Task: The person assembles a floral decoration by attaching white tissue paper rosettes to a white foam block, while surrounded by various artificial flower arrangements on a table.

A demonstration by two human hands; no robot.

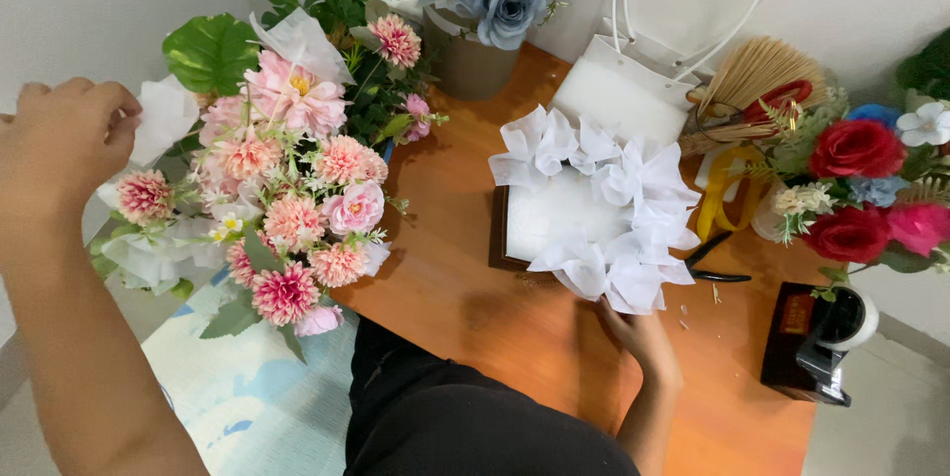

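My left hand is raised at the left, fingers closed on a piece of white tissue paper beside a pink flower bouquet with green leaves. My right hand rests on the orange table, touching the near edge of a ring of white ruffled paper. The ruffles wrap a white foam block set in a dark tray.
A blue rose arrangement in a grey pot stands at the back. A white bag with handles, a bundle of sticks, red and pink roses, yellow ribbon, black pliers and a dark tape dispenser fill the right side.
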